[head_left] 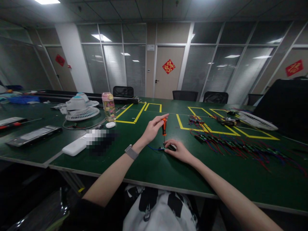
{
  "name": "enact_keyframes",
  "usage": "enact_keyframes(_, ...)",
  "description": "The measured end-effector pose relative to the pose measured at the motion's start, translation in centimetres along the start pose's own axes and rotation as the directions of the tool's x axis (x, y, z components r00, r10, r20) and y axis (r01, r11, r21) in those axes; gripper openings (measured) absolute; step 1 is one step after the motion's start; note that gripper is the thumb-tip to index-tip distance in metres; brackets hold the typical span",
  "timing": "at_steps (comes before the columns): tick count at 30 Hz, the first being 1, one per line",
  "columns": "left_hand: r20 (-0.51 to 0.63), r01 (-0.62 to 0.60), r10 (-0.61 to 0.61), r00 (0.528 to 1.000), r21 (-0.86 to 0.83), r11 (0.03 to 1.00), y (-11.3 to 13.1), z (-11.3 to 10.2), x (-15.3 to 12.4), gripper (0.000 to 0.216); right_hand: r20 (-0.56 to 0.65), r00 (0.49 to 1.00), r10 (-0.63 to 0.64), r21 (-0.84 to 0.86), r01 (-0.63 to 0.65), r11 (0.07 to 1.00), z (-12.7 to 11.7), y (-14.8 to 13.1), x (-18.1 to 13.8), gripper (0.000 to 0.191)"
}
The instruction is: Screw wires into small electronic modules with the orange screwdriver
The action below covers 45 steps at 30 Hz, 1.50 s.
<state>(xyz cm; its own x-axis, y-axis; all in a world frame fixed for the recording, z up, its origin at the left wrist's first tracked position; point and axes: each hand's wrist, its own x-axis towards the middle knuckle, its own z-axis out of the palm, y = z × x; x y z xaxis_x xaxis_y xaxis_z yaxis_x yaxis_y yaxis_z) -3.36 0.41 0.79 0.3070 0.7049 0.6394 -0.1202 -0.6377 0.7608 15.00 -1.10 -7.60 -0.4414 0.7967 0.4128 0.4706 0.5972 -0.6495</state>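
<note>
An orange-and-black screwdriver point(164, 127) stands upright over the green table, its tip down on a small circuit board point(162, 149). My left hand point(153, 129), with a grey-banded watch on the wrist, holds the handle near its top; the fingers reach past it and the thumb is partly hidden. Low on the table, my right hand point(178, 151) grips the board, its fingertips close around the base of the shaft. A dark piece lies under the right fingers, mostly covered. A blue wire point(153, 148) runs out from the board to the left.
Several wired circuit boards point(223, 142) lie to the right among yellow tape outlines point(192, 129). At the left are a pink-lidded bottle point(109, 107), white fans point(83, 113), a white power bank point(74, 147) and a hard drive point(35, 136). A dark bulky object point(284, 102) stands far right.
</note>
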Motion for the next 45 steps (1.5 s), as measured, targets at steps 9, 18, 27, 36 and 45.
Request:
enact_keyframes(9, -0.07, -0.132, 0.162, 0.984, 0.321, 0.938, 0.55, -0.03, -0.21, 0.024, -0.01, 1.0, 0.003, -0.011, -0.003, 1.0, 0.01, -0.06, -0.01, 0.008)
enact_keyframes(18, -0.009, -0.001, 0.001, 1.0, 0.048, 0.999, 0.36, 0.04, -0.09, 0.033, 0.001, 1.0, 0.003, -0.014, -0.003, 1.0, -0.06, -0.16, 0.02, 0.007)
enact_keyframes(27, -0.024, 0.033, -0.032, 0.999, 0.003, 0.999, 0.14, 0.12, 0.03, 0.034, 0.004, 1.0, 0.007, -0.001, -0.007, 1.0, -0.06, -0.11, 0.01, 0.007)
enact_keyframes(36, 0.045, 0.023, -0.021, 0.999, -0.046, 0.999, 0.03, 0.17, -0.01, 0.037, -0.002, 1.0, -0.005, 0.004, 0.005, 1.0, 0.04, 0.01, 0.02, 0.008)
enact_keyframes(45, 0.013, -0.2, 0.208, 0.978, 0.341, 0.918, 0.14, 0.33, -0.4, 0.037, -0.009, 1.0, 0.002, -0.01, -0.002, 1.0, 0.02, -0.03, 0.0, 0.008)
